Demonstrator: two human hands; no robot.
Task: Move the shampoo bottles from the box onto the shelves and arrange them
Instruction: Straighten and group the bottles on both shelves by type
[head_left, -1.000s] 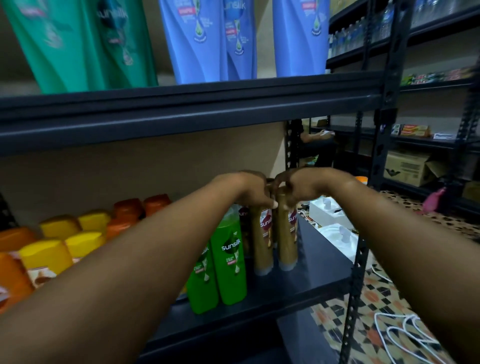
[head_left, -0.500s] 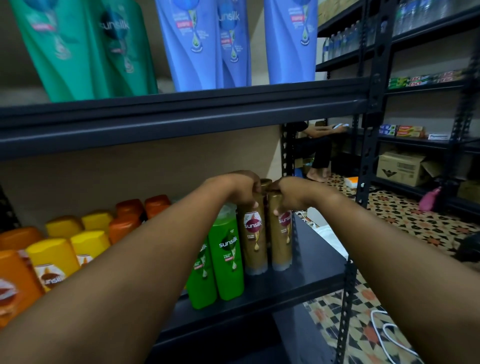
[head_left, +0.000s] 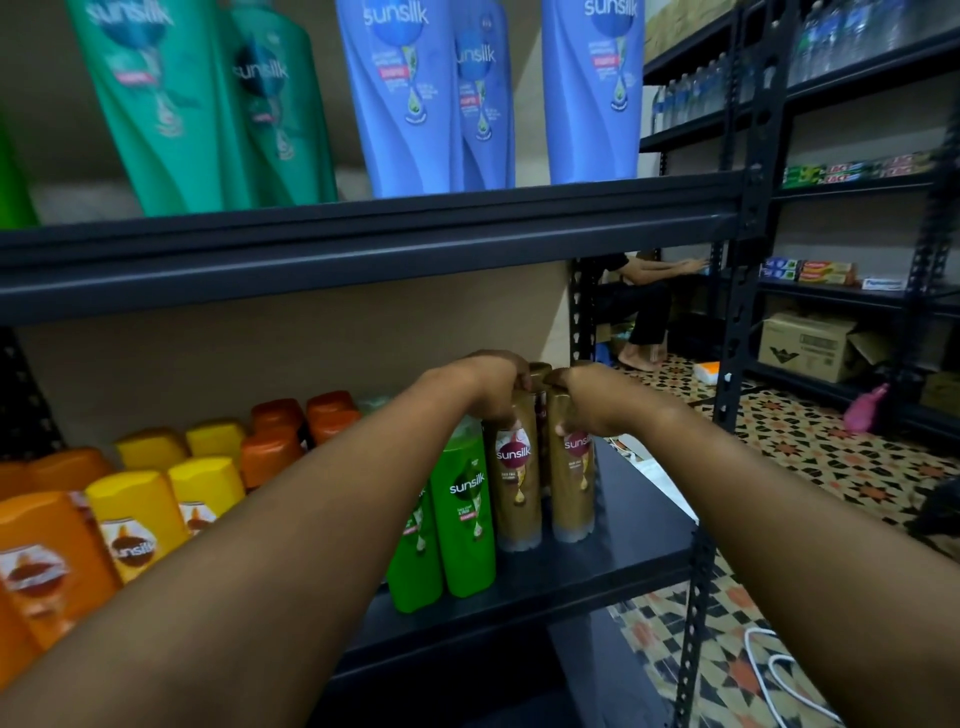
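Dark metal shelving fills the head view, with a tan wall behind it and patterned tiles (head_left: 831, 457) on the floor to the right. On the middle shelf (head_left: 597, 566) 2 gold bottles stand upright side by side near the shelf's right end, close to its front edge. The left hand (head_left: 493, 384) curls its fingers over the top of the left gold bottle (head_left: 514, 473), gripping it at the cap. The right hand (head_left: 582, 400) wraps the neck of the right gold bottle (head_left: 571, 483), thumb on its front. The 2 bottles touch or nearly touch; more gold caps show just behind them. Just left of them 2 green bottles (head_left: 465, 514) stand at the front edge, the nearer one partly hidden by the left forearm. Further left along the shelf stand yellow bottles (head_left: 135, 514) and orange bottles (head_left: 47, 561), in rows running back toward the wall. On the upper shelf (head_left: 363, 244) stand large teal bottles (head_left: 171, 104) at the left and 3 blue bottles (head_left: 410, 93) at the right. Past the right post, other shelves carry small boxes and water bottles, a cardboard box (head_left: 810, 345) sits on a low shelf, and another person's arm and bare foot show at the back. A white cable (head_left: 779, 670) lies on the tiles at the lower right.
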